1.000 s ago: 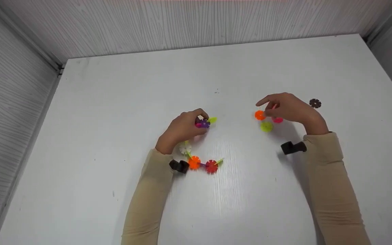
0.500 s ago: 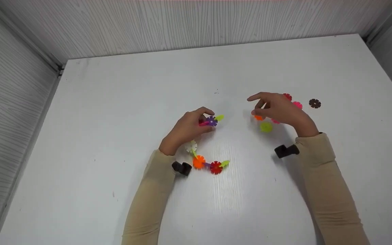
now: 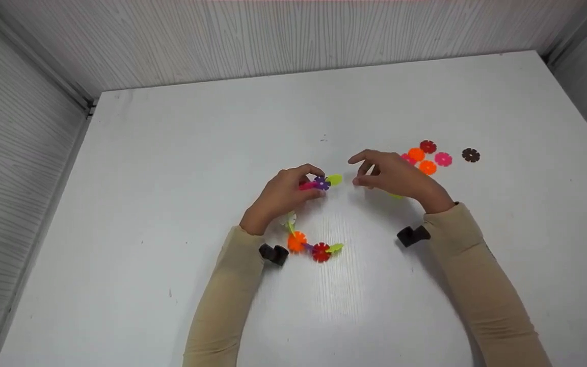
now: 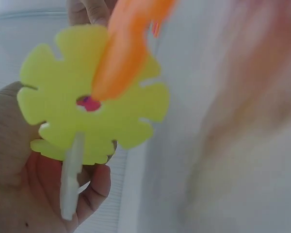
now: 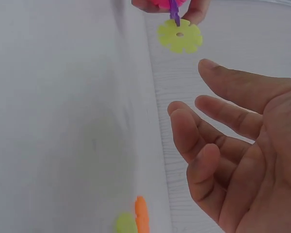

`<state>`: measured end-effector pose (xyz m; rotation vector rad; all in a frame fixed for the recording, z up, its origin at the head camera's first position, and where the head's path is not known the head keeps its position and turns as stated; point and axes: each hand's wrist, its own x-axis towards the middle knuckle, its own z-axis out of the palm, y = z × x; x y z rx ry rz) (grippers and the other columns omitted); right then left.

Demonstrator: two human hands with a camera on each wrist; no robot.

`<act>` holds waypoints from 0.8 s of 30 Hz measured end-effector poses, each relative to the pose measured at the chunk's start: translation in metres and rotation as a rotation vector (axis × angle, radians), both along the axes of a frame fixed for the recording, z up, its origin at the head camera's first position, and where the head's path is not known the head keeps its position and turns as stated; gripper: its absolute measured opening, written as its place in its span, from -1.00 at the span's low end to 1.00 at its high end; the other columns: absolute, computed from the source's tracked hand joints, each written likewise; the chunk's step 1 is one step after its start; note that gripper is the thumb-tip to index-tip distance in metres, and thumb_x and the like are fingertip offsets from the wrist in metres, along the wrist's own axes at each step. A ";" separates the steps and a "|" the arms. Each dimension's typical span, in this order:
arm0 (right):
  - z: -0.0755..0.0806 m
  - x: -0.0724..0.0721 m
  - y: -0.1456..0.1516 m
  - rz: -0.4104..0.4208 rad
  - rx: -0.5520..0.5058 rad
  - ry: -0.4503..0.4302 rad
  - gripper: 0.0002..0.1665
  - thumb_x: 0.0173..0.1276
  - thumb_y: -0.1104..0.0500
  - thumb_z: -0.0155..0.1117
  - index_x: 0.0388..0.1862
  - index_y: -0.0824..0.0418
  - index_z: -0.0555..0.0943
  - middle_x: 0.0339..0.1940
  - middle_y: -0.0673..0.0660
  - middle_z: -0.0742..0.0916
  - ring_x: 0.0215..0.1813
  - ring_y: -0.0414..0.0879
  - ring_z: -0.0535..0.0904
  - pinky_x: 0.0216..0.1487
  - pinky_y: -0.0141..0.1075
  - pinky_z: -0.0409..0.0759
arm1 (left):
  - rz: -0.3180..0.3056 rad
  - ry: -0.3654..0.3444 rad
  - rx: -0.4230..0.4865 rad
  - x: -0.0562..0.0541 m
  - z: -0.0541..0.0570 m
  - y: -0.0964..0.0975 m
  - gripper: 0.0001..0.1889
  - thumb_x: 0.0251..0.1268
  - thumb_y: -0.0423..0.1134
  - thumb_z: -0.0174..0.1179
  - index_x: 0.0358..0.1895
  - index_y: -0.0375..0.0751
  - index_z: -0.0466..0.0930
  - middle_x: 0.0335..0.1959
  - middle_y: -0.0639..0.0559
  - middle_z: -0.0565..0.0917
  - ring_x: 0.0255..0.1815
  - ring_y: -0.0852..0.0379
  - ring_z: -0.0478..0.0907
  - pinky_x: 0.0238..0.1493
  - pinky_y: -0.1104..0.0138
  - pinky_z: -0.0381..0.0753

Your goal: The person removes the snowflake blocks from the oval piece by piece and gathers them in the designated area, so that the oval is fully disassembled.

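Note:
My left hand (image 3: 286,191) grips one end of a chain of interlocking snowflake discs. A pink disc (image 3: 308,185), a purple disc (image 3: 322,184) and a yellow-green disc (image 3: 334,179) stick out past its fingertips. Below the hand the chain curves round through a white disc, an orange disc (image 3: 297,241), a red disc (image 3: 321,253) and a yellow-green end disc (image 3: 335,247). My right hand (image 3: 398,176) hovers just right of the held end, thumb and fingers apart, with nothing between them in the right wrist view. A yellow-green disc (image 4: 63,77) of the chain looms large in the left wrist view.
Loose discs lie right of and partly behind the right hand: red (image 3: 428,147), orange (image 3: 416,154), another orange (image 3: 427,167) and pink (image 3: 444,159). A brown disc (image 3: 471,155) lies farther right on the white table (image 3: 171,148). Panels stand along the back and sides.
My right hand has moved left, from above the loose discs toward the left hand, uncovering several of them. The left hand has shifted slightly right with the chain.

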<state>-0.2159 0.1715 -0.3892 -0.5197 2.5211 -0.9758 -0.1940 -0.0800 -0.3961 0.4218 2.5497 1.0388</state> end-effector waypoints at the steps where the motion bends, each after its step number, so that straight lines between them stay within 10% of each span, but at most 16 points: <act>1: 0.000 0.001 -0.002 0.010 0.000 0.006 -0.47 0.34 0.04 0.29 0.27 0.09 0.47 -0.07 0.11 0.71 -0.19 -0.06 0.60 -0.13 -0.29 0.56 | -0.005 0.011 -0.001 0.000 0.000 0.000 -0.57 0.25 -0.05 0.29 0.18 0.05 0.53 -0.14 -0.03 0.66 -0.15 0.07 0.53 -0.06 0.26 0.56; 24: -0.004 0.011 -0.024 0.066 0.008 0.000 -0.68 0.32 0.08 0.31 0.00 0.18 0.61 -0.15 0.12 0.71 -0.20 -0.04 0.57 -0.18 -0.30 0.57 | -0.022 0.043 0.012 0.004 0.004 0.006 -0.60 0.24 -0.09 0.30 0.16 0.01 0.59 -0.08 0.01 0.69 -0.09 0.08 0.55 0.02 0.27 0.57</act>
